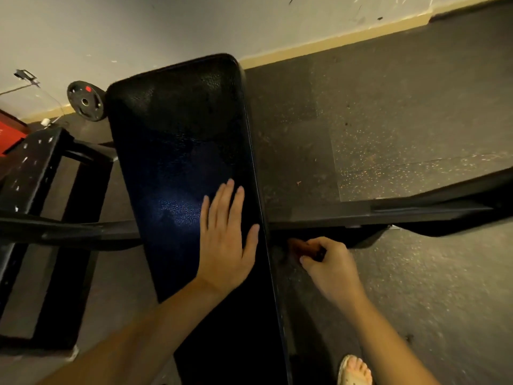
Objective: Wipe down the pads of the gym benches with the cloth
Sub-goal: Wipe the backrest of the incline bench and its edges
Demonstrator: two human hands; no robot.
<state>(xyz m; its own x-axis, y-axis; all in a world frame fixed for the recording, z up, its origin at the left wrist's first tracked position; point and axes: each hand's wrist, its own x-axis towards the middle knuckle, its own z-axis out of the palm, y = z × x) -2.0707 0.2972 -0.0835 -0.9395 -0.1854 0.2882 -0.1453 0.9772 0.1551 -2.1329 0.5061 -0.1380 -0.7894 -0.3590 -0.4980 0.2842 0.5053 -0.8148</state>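
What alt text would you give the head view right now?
Left hand rests flat on the black bench pad; right hand curls beside the pad's right edge, its contents unclear. A weight plate stands by the wall.

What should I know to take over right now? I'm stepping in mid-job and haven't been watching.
Left hand: open, flat on the bench pad.
Right hand: curled beside the pad's right edge around something dark and reddish, too blurred to tell if it is the cloth.
Done: cannot tell how much of the pad is wiped.
Left: find the cloth, wipe this pad, then the other benches.
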